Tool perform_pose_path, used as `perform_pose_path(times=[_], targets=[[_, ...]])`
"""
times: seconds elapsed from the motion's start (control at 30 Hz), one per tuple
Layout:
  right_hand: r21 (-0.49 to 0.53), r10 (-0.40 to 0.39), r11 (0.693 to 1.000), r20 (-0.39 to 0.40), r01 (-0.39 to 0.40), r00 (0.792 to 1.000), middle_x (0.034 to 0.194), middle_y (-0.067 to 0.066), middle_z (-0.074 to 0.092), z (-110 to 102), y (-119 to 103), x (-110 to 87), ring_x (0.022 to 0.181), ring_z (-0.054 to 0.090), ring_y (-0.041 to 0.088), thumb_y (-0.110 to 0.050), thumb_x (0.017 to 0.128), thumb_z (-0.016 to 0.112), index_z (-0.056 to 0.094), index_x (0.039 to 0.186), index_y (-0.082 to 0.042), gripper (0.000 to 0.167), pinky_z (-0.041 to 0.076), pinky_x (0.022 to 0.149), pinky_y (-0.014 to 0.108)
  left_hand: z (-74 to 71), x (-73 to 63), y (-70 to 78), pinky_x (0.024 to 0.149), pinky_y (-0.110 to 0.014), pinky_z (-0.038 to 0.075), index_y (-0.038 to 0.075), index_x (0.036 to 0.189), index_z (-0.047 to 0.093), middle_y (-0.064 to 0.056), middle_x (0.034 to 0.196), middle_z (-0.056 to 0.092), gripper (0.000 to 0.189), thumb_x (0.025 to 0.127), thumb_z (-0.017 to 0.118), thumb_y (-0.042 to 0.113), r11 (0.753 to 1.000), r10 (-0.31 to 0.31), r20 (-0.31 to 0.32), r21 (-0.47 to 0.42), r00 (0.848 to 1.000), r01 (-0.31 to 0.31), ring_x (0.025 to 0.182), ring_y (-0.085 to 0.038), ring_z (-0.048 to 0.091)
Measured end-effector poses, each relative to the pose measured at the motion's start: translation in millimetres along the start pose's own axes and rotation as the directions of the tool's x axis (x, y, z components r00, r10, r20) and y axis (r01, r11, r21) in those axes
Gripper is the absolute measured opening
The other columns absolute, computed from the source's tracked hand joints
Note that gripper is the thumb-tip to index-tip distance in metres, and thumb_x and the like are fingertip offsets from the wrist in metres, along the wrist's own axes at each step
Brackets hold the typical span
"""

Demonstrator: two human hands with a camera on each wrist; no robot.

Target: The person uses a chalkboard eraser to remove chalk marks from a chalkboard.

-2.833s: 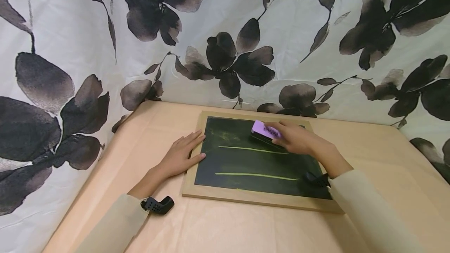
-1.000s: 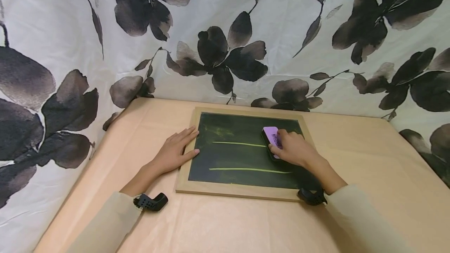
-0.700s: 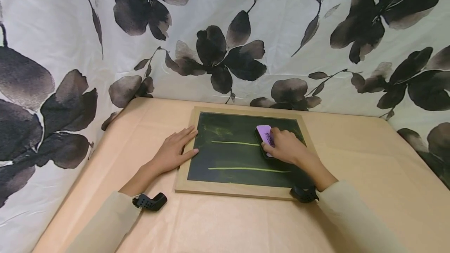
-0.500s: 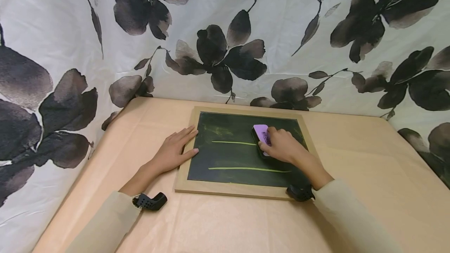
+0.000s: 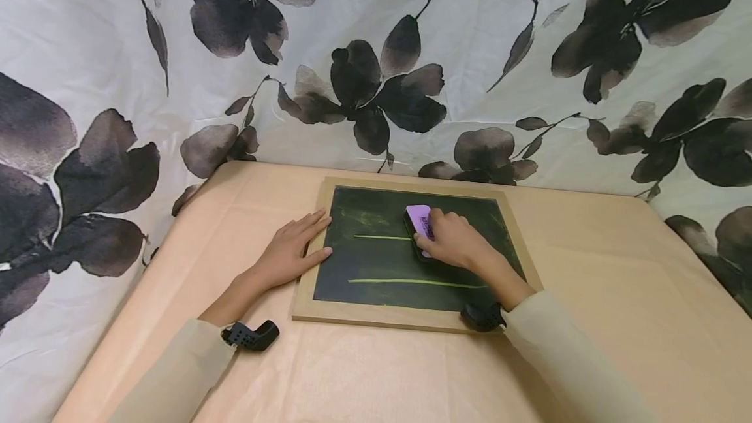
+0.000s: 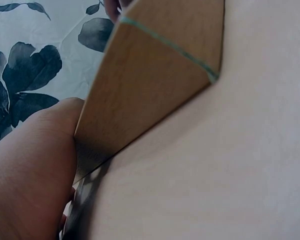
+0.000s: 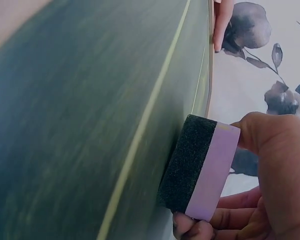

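A chalkboard (image 5: 376, 263) in a pale wooden frame (image 5: 382, 320) lies on the table. Two yellow chalk lines cross it: the lower line (image 5: 417, 281) is long, while the upper line (image 5: 382, 237) runs up to a purple eraser (image 5: 416, 215) with a black felt underside. My right hand (image 5: 455, 240) grips this eraser between thumb and fingers, felt against the board, as the right wrist view shows with the eraser (image 7: 210, 170). My left hand (image 5: 288, 253) rests with extended fingers on the frame's left side. Whatever lies beneath the right hand is hidden.
A faint yellow chalk smudge (image 5: 364, 215) marks the board's upper left. The table (image 5: 352, 371) has a tan cover. Behind and left of it hangs a white cloth (image 5: 482, 38) with dark flowers. Black wrist cameras (image 5: 252, 337) sit on both wrists.
My right hand has turned the eraser more upright and swung it right, then slid it left along the upper chalk line. My left hand stays on the frame.
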State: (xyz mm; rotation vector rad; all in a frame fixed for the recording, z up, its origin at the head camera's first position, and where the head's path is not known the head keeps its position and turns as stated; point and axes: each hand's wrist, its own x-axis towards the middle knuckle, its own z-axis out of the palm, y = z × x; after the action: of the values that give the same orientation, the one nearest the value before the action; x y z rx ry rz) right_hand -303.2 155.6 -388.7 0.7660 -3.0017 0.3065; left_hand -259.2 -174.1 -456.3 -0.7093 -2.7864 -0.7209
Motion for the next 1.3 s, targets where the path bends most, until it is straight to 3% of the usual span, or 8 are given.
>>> perform_pose_path(times=[0.23,0.57,1.3], targets=[[0.016,-0.028,0.999,-0.003,0.028,1.000,0.073,0.009,0.052,1,-9,8.8,0.062,0.051,0.022,-0.035,0.091,0.057,0.054,0.111,0.009,0.049,0.039,0.055,0.035,-0.6,3.7,0.8,0.112,-0.054,0.013,0.012,0.151,0.032,-0.008,0.157,0.021,0.067,0.096,0.053,0.045,1.000,-0.007,0.010,0.004,1.000,0.007,0.142,-0.031,0.021],[0.032,-0.027,0.999,0.032,0.026,0.999,0.080,0.012,0.056,4,-29,25.3,0.067,0.053,0.023,-0.037,0.092,0.055,0.053,0.117,0.009,0.053,0.043,0.059,0.036,-1.9,6.1,2.6,0.111,-0.055,0.015,0.010,0.150,0.034,-0.011,0.156,0.023,0.067,0.096,0.053,0.045,1.000,-0.001,-0.009,0.010,1.000,0.001,0.141,-0.033,0.023],[0.037,-0.070,0.997,0.019,0.069,0.997,0.081,0.011,0.057,20,-70,51.8,0.066,0.057,0.023,-0.036,0.089,0.057,0.056,0.112,0.007,0.049,0.049,0.059,0.035,0.7,6.0,1.9,0.111,-0.054,0.015,0.010,0.150,0.035,-0.010,0.156,0.024,0.066,0.095,0.055,0.043,1.000,-0.018,-0.004,0.014,1.000,0.018,0.141,-0.032,0.023]])
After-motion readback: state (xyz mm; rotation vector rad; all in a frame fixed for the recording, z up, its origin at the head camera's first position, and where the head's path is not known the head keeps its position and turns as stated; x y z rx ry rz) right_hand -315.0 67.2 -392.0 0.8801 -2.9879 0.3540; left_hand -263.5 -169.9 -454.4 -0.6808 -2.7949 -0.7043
